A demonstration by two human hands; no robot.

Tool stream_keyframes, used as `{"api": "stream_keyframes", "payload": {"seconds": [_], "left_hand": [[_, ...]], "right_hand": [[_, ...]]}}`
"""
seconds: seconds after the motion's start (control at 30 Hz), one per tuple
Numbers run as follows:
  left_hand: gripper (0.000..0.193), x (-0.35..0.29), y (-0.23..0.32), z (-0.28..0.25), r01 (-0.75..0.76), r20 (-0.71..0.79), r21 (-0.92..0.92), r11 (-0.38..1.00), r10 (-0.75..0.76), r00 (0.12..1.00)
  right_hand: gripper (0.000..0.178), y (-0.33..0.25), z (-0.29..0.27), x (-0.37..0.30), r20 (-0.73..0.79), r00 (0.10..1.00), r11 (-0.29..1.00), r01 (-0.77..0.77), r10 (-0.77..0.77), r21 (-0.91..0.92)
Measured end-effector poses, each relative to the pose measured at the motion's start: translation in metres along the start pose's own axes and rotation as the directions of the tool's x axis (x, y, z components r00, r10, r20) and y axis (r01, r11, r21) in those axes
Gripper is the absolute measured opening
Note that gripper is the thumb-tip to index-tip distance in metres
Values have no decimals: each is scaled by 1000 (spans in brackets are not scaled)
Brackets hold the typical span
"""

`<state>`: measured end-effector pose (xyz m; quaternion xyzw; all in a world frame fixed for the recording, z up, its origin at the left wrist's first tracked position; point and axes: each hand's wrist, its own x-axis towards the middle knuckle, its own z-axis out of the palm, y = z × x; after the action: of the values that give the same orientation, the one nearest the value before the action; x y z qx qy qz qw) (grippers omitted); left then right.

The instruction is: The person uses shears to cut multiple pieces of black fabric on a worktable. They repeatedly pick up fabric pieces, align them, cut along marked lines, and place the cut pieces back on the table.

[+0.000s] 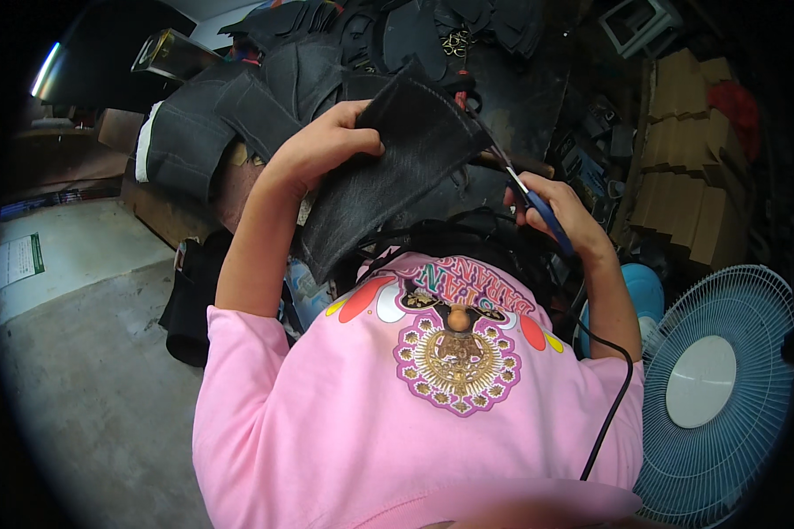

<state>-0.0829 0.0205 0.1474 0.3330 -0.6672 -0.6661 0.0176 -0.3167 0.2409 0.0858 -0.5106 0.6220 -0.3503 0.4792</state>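
Observation:
My left hand [331, 145] grips a dark stitched fabric panel [397, 167] by its left edge, the thumb lying on top and the fingers behind. The panel hangs slanted in front of my chest. In my right hand [556, 212] is a pair of scissors with blue handles [547, 217], my fingers wrapped round them. Their blades [498, 152] point up and left, against the panel's right edge. Whether the blades have the cloth between them is too small to tell.
More dark panels [185, 132] are piled on the worktable to the left and back. Metal rings [456, 42] lie at the back. Flattened cardboard [688, 159] is stacked at right, above a blue standing fan [723, 388]. A black cable [622, 388] runs past my right arm.

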Motion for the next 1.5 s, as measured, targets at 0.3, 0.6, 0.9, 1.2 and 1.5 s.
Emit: {"api": "stream_keyframes", "payload": {"seconds": [0.3, 0.6, 0.9, 1.2, 1.5], "left_hand": [[37, -5, 7, -4, 41, -2, -41, 998, -41, 999], [35, -7, 8, -2, 35, 5, -46, 998, -34, 999], [39, 6, -4, 6, 112, 258, -13, 994, -104, 961], [42, 1, -10, 5, 125, 309, -43, 991, -106, 945], [54, -12, -33, -93, -43, -504, 158, 986, 119, 855]], "right_hand": [[52, 4, -2, -3, -30, 999, 985, 30, -35, -168], [57, 6, 4, -1, -29, 985, 938, -153, 171, 310], [47, -3, -1, 16, -20, 991, 979, 125, -130, -162], [21, 13, 9, 22, 19, 997, 949, -81, 79, 304], [49, 49, -11, 52, -373, 913, 765, -359, 168, -535]]}}
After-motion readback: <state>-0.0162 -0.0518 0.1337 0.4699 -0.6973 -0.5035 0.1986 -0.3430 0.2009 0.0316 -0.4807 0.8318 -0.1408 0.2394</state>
